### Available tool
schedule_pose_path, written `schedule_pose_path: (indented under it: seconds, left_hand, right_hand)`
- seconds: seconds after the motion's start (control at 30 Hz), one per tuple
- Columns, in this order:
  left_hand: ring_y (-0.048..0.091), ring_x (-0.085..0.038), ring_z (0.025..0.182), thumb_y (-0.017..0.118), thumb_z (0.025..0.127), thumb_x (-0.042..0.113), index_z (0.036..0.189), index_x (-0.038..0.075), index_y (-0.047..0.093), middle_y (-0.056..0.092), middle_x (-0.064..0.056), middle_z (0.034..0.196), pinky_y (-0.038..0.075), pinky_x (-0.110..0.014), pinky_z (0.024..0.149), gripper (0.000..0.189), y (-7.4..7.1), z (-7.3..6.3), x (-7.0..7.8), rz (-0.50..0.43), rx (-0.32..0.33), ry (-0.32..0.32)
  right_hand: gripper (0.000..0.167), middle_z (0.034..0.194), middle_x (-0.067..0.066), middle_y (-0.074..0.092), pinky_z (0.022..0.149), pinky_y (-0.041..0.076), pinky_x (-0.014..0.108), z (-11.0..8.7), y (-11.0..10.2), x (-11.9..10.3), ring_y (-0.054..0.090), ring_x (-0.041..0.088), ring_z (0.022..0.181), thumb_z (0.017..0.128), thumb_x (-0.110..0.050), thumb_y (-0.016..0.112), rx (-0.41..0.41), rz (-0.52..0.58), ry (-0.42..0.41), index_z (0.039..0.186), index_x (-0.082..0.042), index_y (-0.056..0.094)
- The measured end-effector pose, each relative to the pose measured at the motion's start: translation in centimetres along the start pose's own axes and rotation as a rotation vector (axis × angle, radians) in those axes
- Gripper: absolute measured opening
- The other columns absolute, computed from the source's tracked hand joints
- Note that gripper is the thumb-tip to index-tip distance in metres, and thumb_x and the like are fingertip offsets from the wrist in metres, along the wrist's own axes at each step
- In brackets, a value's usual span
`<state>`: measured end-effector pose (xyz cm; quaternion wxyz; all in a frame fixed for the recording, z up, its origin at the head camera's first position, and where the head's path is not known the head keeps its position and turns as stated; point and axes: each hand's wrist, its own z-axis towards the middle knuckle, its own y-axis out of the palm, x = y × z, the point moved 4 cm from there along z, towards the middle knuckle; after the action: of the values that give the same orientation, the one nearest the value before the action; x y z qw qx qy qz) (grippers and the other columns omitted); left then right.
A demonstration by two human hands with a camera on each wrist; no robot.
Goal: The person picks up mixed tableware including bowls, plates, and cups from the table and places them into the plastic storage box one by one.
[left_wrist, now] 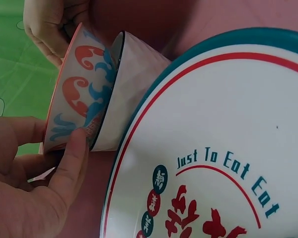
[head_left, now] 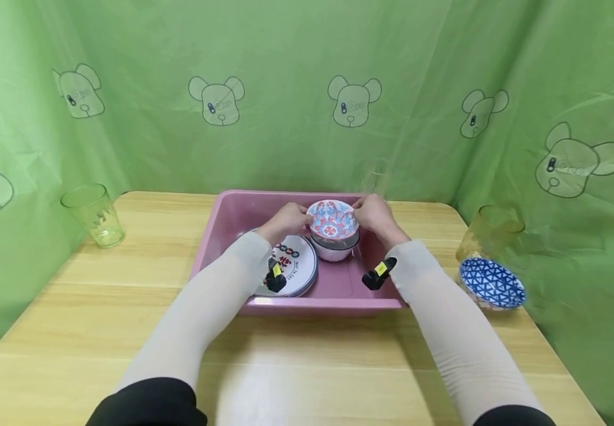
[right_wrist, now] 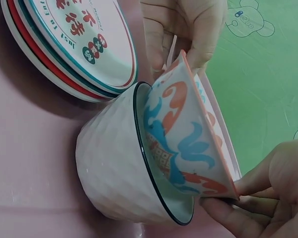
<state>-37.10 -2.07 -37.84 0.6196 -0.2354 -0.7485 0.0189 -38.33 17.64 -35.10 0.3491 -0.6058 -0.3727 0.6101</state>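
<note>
A patterned bowl (head_left: 332,220) in red, blue and white is held by its rim between both hands, over a white bowl with a dark rim (head_left: 334,249). My left hand (head_left: 288,221) pinches its left side, thumb on the outer wall in the left wrist view. On the opposite side my right hand (head_left: 376,214) pinches the rim. In the right wrist view the patterned bowl's base (right_wrist: 161,153) sits partly inside the white bowl's mouth, tilted. Beside them a stack of white plates (head_left: 298,266) with lettering lies in the pink basin (head_left: 333,303).
The basin stands on a wooden table (head_left: 296,355). A greenish glass (head_left: 96,219) is at the left, a yellowish glass (head_left: 485,234) and a blue-and-white bowl (head_left: 492,284) at the right. A clear glass (head_left: 375,174) stands behind the basin. Green curtains (head_left: 285,142) surround the table.
</note>
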Motion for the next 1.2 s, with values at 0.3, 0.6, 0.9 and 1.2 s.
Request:
schedule_pose_path:
  seconds: [0.3,0.6,0.9,1.2]
  left_hand:
    - [0.064,-0.019,0.079,0.056,0.096,0.001,0.124,-0.011,0.059,0.064,-0.022,0.109,0.058,-0.023,0.074,0.03,0.17,-0.05,-0.2,0.038,0.008,0.0]
    - [0.066,-0.017,0.074,0.055,0.095,0.003,0.106,-0.01,0.065,0.067,-0.016,0.092,0.058,-0.025,0.073,0.019,0.32,-0.13,-0.02,0.224,-0.001,0.043]
    - [0.07,-0.024,0.079,0.056,0.095,0.006,0.094,-0.005,0.066,0.07,-0.012,0.081,0.056,-0.022,0.068,0.016,0.52,-0.14,0.02,0.359,-0.008,0.088]
    - [0.069,-0.02,0.071,0.058,0.091,0.006,0.088,-0.003,0.068,0.07,-0.01,0.076,0.056,-0.023,0.065,0.013,0.97,-0.23,-0.18,0.425,-0.009,0.109]
  right_hand:
    - [0.03,0.109,0.018,0.07,0.082,0.049,0.042,0.05,0.04,-0.14,0.061,0.03,0.09,0.085,-0.006,0.054,-0.027,-0.08,-0.035,0.109,0.002,0.071]
    - [0.023,0.103,0.016,0.07,0.087,0.049,0.045,0.18,0.19,-0.23,0.061,0.032,0.092,0.084,-0.007,0.057,-0.029,-0.162,-0.05,0.097,0.001,0.074]
    - [0.019,0.095,0.012,0.072,0.107,0.035,0.045,0.0,0.23,-0.62,0.058,0.033,0.101,0.084,-0.007,0.056,-0.044,-0.281,-0.098,0.089,-0.002,0.074]
    - [0.032,0.059,0.004,0.061,0.104,0.039,0.045,-0.42,0.42,-0.99,0.06,0.028,0.071,0.079,-0.003,0.055,-0.08,-0.445,-0.178,0.05,-0.013,0.047]
